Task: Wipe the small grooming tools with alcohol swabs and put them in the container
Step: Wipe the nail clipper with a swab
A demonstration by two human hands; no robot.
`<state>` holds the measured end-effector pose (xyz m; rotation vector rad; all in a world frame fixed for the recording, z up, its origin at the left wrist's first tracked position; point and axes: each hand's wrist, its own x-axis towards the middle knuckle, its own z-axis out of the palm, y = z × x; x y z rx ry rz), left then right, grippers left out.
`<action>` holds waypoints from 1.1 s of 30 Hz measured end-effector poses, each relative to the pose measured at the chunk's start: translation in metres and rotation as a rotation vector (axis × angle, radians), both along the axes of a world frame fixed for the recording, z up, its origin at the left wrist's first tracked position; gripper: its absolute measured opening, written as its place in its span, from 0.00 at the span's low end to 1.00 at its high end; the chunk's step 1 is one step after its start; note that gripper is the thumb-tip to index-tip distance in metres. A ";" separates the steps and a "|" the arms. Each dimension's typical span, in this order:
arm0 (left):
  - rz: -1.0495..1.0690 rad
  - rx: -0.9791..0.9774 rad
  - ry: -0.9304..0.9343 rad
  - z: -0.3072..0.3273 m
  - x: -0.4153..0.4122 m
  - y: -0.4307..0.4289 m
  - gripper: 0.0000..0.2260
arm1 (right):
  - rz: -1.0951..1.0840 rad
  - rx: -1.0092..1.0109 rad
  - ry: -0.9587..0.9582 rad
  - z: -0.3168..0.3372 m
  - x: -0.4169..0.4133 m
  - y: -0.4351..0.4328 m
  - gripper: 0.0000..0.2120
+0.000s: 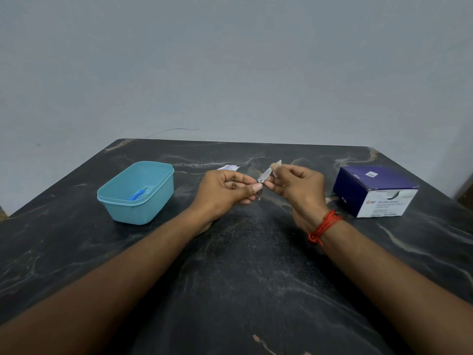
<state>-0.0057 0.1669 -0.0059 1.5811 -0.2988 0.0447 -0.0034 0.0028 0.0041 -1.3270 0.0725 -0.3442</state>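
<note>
Head view: left hand (225, 190) pinches nail clipper (265, 175), right hand (299, 187) pinches swab (277, 163); box (373, 193) reads "BD Alcohol Swabs".

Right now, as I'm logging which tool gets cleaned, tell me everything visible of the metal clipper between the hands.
The clipper is small, shiny, silver-coloured metal, apparently a nail clipper. It is held above the dark table, tilted, its far end higher and rightward. The left hand pinches its lower end between thumb and fingers; the right hand holds a white swab against its upper end. A thin metal part hangs below the left thumb. Finer detail is too small to tell.
</note>
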 end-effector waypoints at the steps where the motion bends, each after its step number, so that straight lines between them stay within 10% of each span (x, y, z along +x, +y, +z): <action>1: 0.015 0.018 -0.012 0.000 0.000 0.000 0.13 | 0.001 0.004 0.000 0.000 0.000 0.000 0.08; 15: 0.064 0.329 -0.269 0.006 0.009 0.012 0.09 | 0.095 -0.152 -0.048 0.000 0.005 -0.010 0.10; 26: 0.177 0.577 -0.424 0.011 0.010 0.017 0.08 | -0.154 -1.264 -0.629 0.009 0.005 -0.025 0.08; 33: 0.137 0.717 -0.594 0.016 0.011 0.020 0.07 | -0.042 -1.482 -0.596 0.006 0.005 -0.022 0.10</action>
